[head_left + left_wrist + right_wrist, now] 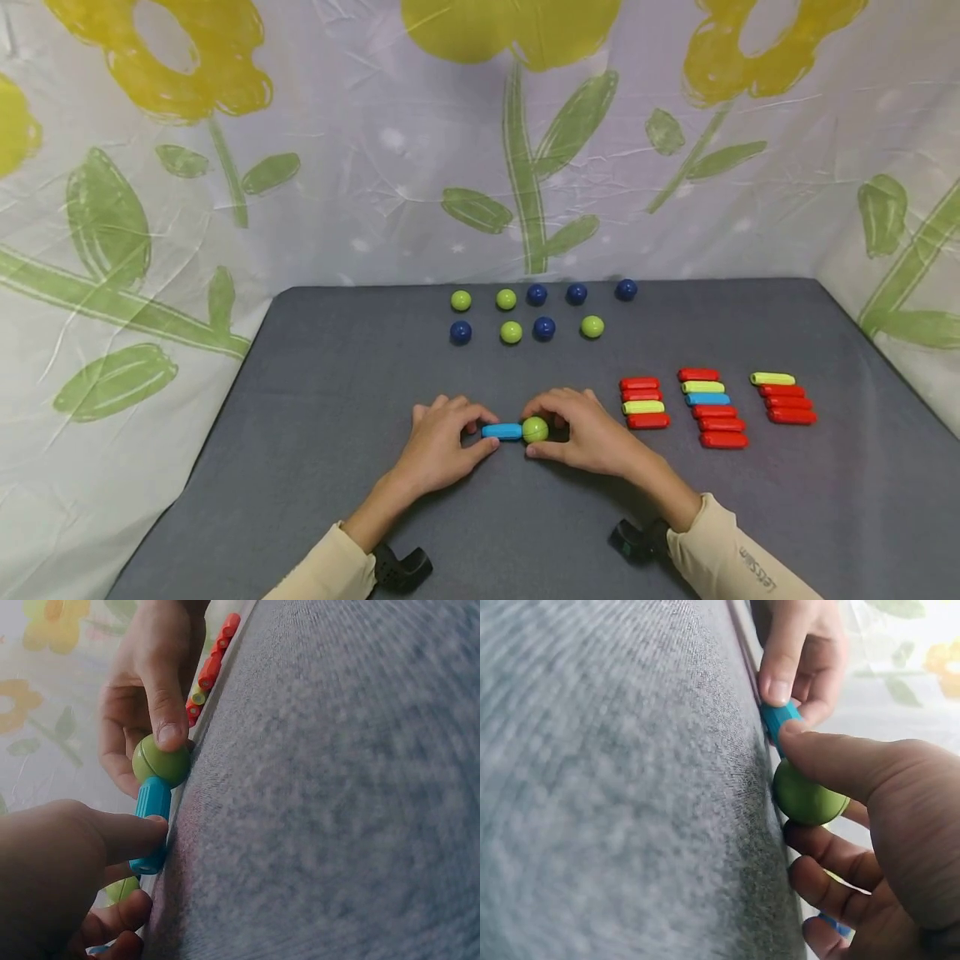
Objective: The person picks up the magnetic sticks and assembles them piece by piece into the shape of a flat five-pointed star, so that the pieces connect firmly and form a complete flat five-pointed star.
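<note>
In the head view a short blue rod (502, 432) lies level at the middle of the table, its right end against a light green ball (535, 430). My left hand (447, 442) pinches the rod between thumb and fingers. From the other side my right hand (585, 432) holds the ball between thumb and fingers. Rod and ball touch end to end in the left wrist view, where the blue rod (152, 817) shows grooved sides and the green ball (160, 761) has a seam. Part of the green ball (808, 795) is covered by the right thumb in the right wrist view.
Several green balls (511, 332) and dark blue balls (544, 328) sit in two rows at the back of the grey table (337, 358). To the right, red rods (723, 440), yellow rods (643, 407) and a blue rod (707, 399) lie in three columns. A flowered cloth (360, 167) hangs behind.
</note>
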Demonstrator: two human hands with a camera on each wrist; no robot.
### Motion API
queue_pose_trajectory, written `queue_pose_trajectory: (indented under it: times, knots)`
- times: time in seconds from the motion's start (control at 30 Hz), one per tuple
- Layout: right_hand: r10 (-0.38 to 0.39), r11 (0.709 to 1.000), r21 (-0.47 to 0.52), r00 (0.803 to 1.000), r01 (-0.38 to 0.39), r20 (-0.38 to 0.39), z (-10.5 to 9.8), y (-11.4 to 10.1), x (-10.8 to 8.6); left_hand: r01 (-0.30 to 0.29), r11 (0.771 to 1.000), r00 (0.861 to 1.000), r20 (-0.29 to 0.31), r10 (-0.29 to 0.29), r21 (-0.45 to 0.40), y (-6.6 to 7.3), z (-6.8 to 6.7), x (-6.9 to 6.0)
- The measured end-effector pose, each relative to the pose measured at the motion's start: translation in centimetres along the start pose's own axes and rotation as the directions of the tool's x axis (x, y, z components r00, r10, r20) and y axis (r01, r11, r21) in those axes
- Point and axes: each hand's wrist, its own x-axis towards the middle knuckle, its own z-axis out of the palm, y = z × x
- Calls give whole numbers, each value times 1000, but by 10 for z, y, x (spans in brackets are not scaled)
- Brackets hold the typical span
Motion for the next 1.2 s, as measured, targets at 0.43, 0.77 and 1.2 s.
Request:
queue_pose_trajectory:
  times: [0.43, 0.77, 1.2]
  knots:
    - [6, 1000, 20, 1000, -6, -7, 6, 1, -2, 18, 1000, 1000, -11, -18, -5, 1, 0, 1]
    - [-23, 999, 44, 1000, 23, 6, 9, -1, -1, 80, 997, 995, -63, -80, -8, 1, -1, 3]
    - [-39, 994, 104, 999, 41, -13, 20, -11, -2, 157, 986, 979, -119, -164, -64, 2, 1, 1]
